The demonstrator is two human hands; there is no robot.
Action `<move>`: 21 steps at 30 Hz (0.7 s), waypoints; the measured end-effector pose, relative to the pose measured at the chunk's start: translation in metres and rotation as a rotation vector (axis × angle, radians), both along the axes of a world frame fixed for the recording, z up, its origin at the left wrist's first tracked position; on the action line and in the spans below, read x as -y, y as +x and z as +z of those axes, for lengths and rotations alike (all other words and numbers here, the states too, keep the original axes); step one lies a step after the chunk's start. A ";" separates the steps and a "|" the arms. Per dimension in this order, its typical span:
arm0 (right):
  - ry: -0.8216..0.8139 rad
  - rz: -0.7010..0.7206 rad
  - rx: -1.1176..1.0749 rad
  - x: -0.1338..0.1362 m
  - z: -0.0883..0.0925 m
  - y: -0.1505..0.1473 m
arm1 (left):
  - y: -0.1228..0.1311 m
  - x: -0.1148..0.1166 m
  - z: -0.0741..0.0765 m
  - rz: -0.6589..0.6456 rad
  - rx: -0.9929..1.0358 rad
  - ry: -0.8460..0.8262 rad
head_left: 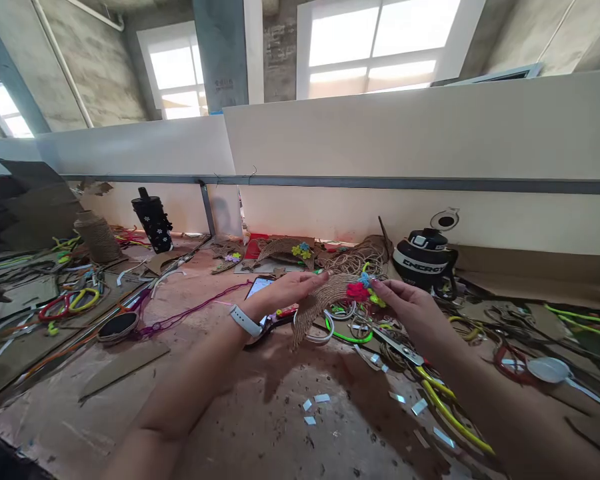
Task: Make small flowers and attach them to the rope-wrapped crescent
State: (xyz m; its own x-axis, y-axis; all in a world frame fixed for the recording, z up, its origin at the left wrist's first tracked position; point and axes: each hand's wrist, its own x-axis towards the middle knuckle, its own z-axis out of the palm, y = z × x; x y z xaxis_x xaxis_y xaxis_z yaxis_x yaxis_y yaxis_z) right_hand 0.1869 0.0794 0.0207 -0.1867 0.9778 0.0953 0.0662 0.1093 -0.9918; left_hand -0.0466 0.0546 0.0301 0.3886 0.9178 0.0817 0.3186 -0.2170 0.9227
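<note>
A curved piece of coiled jute rope is held up over the table between my two hands. My left hand, with a white watch band on the wrist, grips its left edge. At its right end sit small flowers: a red flower, a blue flower and a yellow-green flower. My right hand is closed at these flowers, thumb and fingers pinching that end. Beneath lie white rings, a bright green cord and yellow-handled scissors.
A phone lies behind my left wrist. A black jug stands at right, a black tumbler and a twine spool at left. Red and yellow scissors, a tape roll and small shiny chips are scattered about.
</note>
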 end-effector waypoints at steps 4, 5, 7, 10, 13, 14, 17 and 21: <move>-0.013 0.082 0.047 0.002 0.000 0.001 | 0.009 -0.001 -0.010 -0.095 0.101 -0.039; -0.020 0.102 0.058 0.002 0.000 0.002 | 0.009 -0.002 -0.011 -0.099 0.119 -0.064; -0.009 0.110 0.080 0.001 0.001 0.003 | 0.009 -0.003 -0.013 -0.093 0.122 -0.081; 0.105 -0.007 0.172 0.000 0.002 0.003 | 0.008 -0.006 -0.017 -0.045 0.051 0.025; 0.144 -0.045 0.277 0.000 0.003 0.003 | 0.012 -0.007 -0.019 -0.008 -0.110 0.234; 0.131 -0.016 0.291 0.000 0.002 0.002 | 0.013 -0.007 -0.020 -0.005 -0.165 0.295; 0.097 0.047 0.285 0.003 0.001 0.000 | 0.017 -0.006 -0.020 -0.029 -0.246 0.354; 0.087 -0.011 0.204 0.002 0.005 0.004 | 0.013 -0.007 -0.020 -0.053 -0.131 0.219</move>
State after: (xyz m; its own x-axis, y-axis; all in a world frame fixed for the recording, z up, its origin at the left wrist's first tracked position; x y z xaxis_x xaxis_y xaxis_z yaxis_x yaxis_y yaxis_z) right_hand 0.1904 0.0775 0.0256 -0.2004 0.9695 0.1410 0.2662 0.1924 -0.9445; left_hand -0.0333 0.0618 0.0099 0.4564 0.8616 0.2220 0.4151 -0.4269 0.8034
